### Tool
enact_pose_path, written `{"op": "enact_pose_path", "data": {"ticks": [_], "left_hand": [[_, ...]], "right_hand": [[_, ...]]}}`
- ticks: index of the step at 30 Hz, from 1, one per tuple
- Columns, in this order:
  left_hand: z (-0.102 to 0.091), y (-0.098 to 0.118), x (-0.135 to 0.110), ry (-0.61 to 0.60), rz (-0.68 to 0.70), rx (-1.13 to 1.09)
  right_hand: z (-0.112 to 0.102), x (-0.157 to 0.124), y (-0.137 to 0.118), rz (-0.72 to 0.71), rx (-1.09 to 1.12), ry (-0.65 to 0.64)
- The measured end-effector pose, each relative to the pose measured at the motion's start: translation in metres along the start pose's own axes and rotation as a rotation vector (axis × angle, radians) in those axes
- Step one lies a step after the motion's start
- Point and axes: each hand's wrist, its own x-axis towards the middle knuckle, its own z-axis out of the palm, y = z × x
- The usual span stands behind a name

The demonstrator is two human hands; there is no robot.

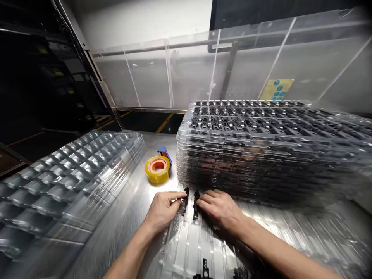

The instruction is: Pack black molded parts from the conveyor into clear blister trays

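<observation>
My left hand [163,209] pinches a slim black part [185,201] between thumb and fingers, at the far end of a clear plastic tray [187,236]. Just to its right, my right hand [219,207] has its curled fingers on a second black part [196,205] of similar shape. Both pieces stand roughly parallel over the tray's long slots, a small gap between them. Further black parts [205,269] lie at the near end of the tray, cut off by the frame's lower edge. Where the right fingertips meet their piece is partly hidden.
A tall stack of clear trays [261,155] filled with black parts rises behind my right hand. Stacked clear trays [72,174] with pockets stand at the left. A yellow tape roll [158,176] on a blue dispenser sits between the stacks on the metal table [116,217].
</observation>
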Motion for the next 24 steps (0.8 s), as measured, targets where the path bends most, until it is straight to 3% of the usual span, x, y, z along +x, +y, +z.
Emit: {"op": "enact_pose_path", "data": {"ticks": [4, 10, 16, 21, 24], "left_hand": [[0.006, 0.001, 0.003, -0.006, 0.055, 0.171], [0.012, 0.003, 0.013, -0.087, 0.093, 0.238], [0.021, 0.014, 0.018, -0.019, 0.006, 0.398], [0.021, 0.013, 0.022, -0.049, 0.011, 0.427], [0.018, 0.011, 0.020, -0.080, 0.029, 0.433]], "right_hand": [[-0.011, -0.005, -0.009, 0.094, 0.070, -0.042], [-0.025, -0.004, -0.013, 0.188, 0.180, -0.051], [-0.029, -0.013, -0.014, 0.211, 0.248, -0.101], [-0.061, -0.035, -0.016, 0.276, 0.369, -0.091], [-0.085, -0.067, -0.022, 0.355, 0.422, -0.079]]}}
